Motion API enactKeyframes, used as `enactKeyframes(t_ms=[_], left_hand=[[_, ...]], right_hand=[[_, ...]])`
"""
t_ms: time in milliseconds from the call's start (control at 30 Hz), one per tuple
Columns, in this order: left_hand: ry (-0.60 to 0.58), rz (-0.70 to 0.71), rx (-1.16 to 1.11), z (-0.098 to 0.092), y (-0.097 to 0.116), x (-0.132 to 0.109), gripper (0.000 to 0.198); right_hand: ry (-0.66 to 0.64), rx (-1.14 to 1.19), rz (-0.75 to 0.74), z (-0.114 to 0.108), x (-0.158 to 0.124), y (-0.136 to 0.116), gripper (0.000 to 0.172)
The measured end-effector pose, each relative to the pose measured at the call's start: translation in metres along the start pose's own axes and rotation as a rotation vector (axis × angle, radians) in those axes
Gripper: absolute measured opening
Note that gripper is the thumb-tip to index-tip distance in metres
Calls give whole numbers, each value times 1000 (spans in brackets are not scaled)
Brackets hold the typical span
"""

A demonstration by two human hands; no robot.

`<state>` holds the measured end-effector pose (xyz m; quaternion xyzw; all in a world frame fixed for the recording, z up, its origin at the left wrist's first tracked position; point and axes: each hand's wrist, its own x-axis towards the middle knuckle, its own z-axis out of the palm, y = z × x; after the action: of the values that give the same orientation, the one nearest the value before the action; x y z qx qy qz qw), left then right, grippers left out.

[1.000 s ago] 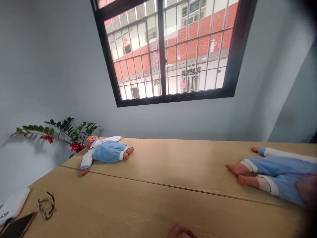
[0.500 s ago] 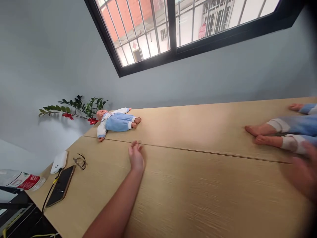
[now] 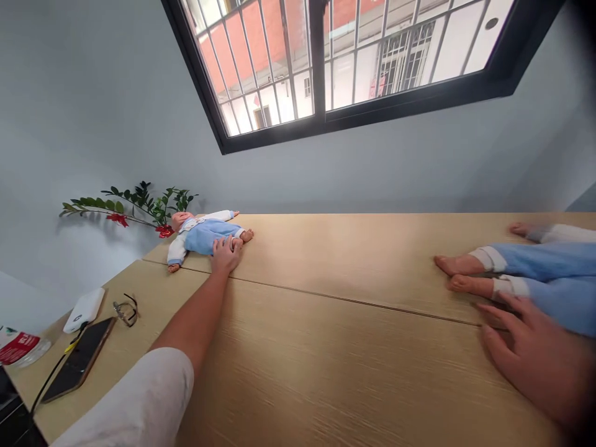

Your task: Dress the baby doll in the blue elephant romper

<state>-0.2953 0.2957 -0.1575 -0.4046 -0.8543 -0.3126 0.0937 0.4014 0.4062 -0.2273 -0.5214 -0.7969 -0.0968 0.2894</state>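
Note:
A baby doll (image 3: 201, 237) in a blue and white outfit lies on its back at the far left of the table. My left hand (image 3: 226, 256) reaches out to it, fingers curled over its near lower leg and hiding part of it. At the right edge lies a second baby doll (image 3: 535, 264) in similar clothes, feet pointing left; its upper body is outside the view. My right hand (image 3: 540, 354) is beside this doll's near leg, fingers spread, fingertips at the trouser cuff. Whether they touch it I cannot tell.
The wooden table (image 3: 335, 360) has a seam running across it. Left of my arm are glasses (image 3: 126, 310), a phone (image 3: 79, 360), a white power bank (image 3: 84, 309) with a cable and a plastic bottle (image 3: 21, 347). A leafy plant (image 3: 158, 208) stands behind, below a barred window (image 3: 321, 118).
My left hand has moved forward and left from the bare tabletop onto the left doll's leg. The view has turned slightly right, showing more of my right hand and the second doll.

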Motion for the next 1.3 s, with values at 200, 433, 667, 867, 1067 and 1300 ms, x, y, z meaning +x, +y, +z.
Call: enactKeyframes(t_ms=[200,433,667,867,1067,1300], left_hand=[[-18,78,96,-6,3,-9,45],[-65,222,36,-23,9,-57,31],[-158,381,-182,-59,16,-135,41],[-280,517,-379,-103,21,-214,42],[-459,669,-581,-139,32,-285,54],[-837,852,-806,-159,58,-330,52]], right_hand=[[-17,40,-71,-4,-1,-6,47],[11,9,-114,-12,4,-16,46],[-15,70,-123,-19,0,-20,41],[-22,113,-142,-37,-4,-32,44],[-5,354,-247,-60,-13,-71,37],[-197,731,-449,-114,-52,-164,37]])
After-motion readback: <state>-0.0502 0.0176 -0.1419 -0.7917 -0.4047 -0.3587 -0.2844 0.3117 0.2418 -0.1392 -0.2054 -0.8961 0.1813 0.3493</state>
